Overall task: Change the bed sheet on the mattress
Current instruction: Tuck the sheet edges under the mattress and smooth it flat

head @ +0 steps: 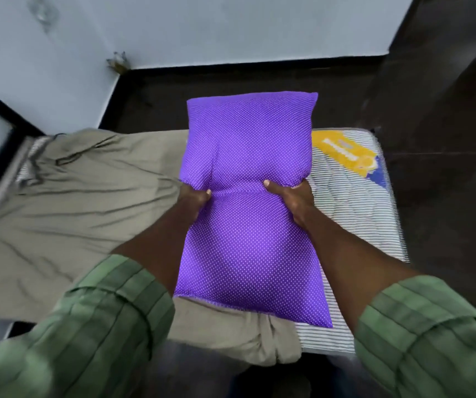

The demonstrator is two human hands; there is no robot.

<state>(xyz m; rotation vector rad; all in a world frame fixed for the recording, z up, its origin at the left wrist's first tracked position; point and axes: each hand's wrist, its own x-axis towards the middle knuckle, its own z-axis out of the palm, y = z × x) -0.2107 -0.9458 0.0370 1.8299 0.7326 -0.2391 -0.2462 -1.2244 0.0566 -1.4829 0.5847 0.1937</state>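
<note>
1. While both hands are tied up with the purple pillow (248,202), we read the sheet change as partly done at best.
2. Left hand (193,199) and right hand (291,196) each clamp a side of the pillow at its waist, thumbs on top, other fingers hidden under it. The pillow looks carried above the mattress (354,208), not resting on it, though we can't be certain.
3. The olive-grey sheet (67,211) lies wrinkled over the left part of the mattress, with a bunched fold at the mattress's near edge, just below the pillow.
4. The right part of the mattress is bare: striped ticking and a yellow label (343,155) near its far right corner.
5. We can't tell whether this sheet is the old one coming off or the new one going on.
6. Left, in our judgement: park the pillow off the mattress, then either strip or spread and tuck the sheet, then put the pillow back.
</note>
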